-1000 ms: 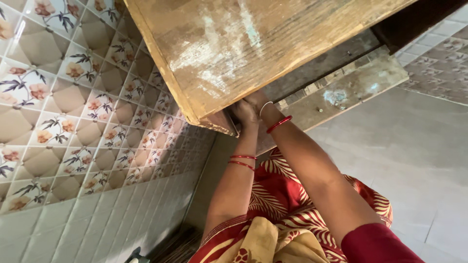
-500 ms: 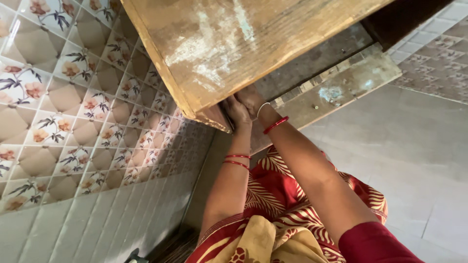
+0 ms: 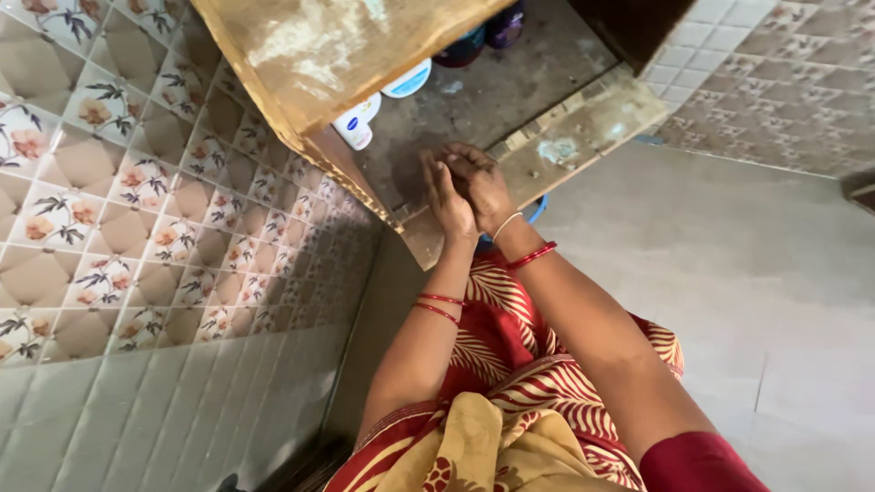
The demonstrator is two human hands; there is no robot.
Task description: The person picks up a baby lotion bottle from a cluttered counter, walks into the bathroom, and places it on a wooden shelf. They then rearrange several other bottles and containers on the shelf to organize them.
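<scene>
Head view, operator: I look down on both arms reaching into an open wooden cupboard (image 3: 319, 55). The left hand (image 3: 448, 196) and right hand (image 3: 481, 182) are pressed side by side, touching, low on the front of the shelf (image 3: 510, 91).

Desk-side: Gripping anything?

Operator: I cannot tell. The fingers are loosely curled against each other. If something small sits between the palms, it is hidden. Nothing sticks out.

Desk-side: How far along does it look?

Operator: My judgement: early or in between. The containers at the back of the shelf stand apart from the hands, none lifted. The bare part of the shelf under the hands looks dusty and stained.

Desk-side: Count them.

Operator: Four containers, all partly cut off by the cupboard's top board. One white bottle (image 3: 357, 123) is nearest the hands, towards the left wall. One white jar with a blue lid (image 3: 407, 80) is just behind it. One dark teal jar (image 3: 460, 47) and one purple jar (image 3: 504, 25) sit further back.

Desk-side: Anything else?

Operator: Two red bangles (image 3: 442, 305) on the left wrist. One red bangle (image 3: 531, 256) and one thin pale one (image 3: 504, 225) on the right. A blue object (image 3: 538, 211) peeks out below the shelf edge, and I cannot identify it. Flowered wall tiles (image 3: 137, 182) to the left, pale floor (image 3: 729, 273) to the right.
</scene>
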